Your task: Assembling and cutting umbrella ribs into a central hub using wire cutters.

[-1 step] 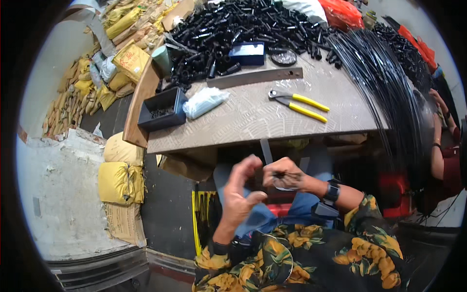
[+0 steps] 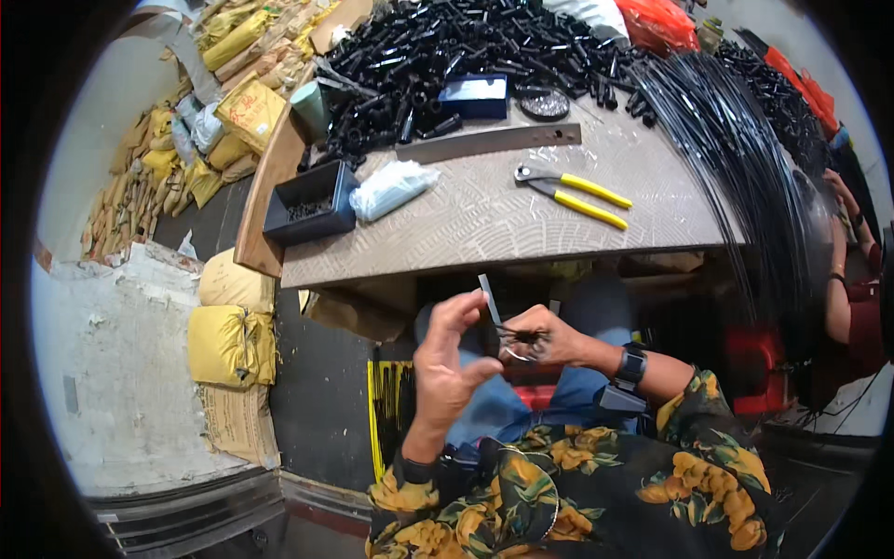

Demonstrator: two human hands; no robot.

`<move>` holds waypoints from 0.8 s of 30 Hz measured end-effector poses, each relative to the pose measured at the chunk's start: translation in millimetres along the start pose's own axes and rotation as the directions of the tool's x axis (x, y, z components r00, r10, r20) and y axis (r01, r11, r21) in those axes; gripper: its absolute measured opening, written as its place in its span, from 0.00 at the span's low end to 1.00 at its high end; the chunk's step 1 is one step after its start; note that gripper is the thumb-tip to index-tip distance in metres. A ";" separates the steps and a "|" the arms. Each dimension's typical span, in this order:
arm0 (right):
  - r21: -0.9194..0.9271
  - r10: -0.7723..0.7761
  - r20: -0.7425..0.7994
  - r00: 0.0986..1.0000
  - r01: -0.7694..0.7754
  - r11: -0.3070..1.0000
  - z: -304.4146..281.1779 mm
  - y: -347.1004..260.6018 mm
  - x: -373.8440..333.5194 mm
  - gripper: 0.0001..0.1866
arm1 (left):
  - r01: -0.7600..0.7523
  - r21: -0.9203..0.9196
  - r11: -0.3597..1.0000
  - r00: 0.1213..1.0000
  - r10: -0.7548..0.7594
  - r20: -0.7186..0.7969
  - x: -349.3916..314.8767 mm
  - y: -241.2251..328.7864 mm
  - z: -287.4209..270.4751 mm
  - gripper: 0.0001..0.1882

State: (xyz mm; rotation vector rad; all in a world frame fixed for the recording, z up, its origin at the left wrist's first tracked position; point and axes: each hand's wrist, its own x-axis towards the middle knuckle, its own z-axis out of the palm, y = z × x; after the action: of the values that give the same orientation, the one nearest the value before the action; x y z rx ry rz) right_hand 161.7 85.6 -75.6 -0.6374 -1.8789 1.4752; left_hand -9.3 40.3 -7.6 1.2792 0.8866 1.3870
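In front of me the surface (image 2: 484,219) spanned the upper middle of the frame. Black tubular parts (image 2: 521,42) lay heaped toward its top, a blue box (image 2: 475,110) beside them. Below I had a metal bar (image 2: 489,143), then yellow-handled pliers (image 2: 594,190); leftward, a pale plastic bag (image 2: 393,191) beside a dark bin (image 2: 317,229). Long black rods (image 2: 722,130) draped the right.

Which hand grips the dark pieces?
The right hand, closed around the dark pieces, with a dark watch on its wrist; the left hand is open, thumb spread.
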 end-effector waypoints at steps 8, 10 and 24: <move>0.364 0.199 0.060 0.978 -0.207 0.908 20.8 -17.8 -7.8 0.18 | -0.094 0.128 0.987 0.996 0.093 0.014 6.8 25.8 13.0 0.17; 0.508 -0.079 -0.206 0.975 0.176 0.843 12.9 -41.1 -2.5 0.23 | -0.153 0.317 0.936 0.979 0.188 -0.081 6.2 27.7 19.6 0.16; 0.031 0.117 0.637 0.762 -0.177 0.984 -62.3 -126.0 76.3 0.08 | 0.234 -0.454 0.860 0.941 -0.084 0.327 28.0 22.1 -15.9 0.14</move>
State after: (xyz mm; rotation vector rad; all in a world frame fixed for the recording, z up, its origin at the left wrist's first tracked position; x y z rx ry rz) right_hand 160.0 149.9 70.8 -0.2480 -2.2742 2.0557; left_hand -27.1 64.3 17.5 0.9592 0.3861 1.1471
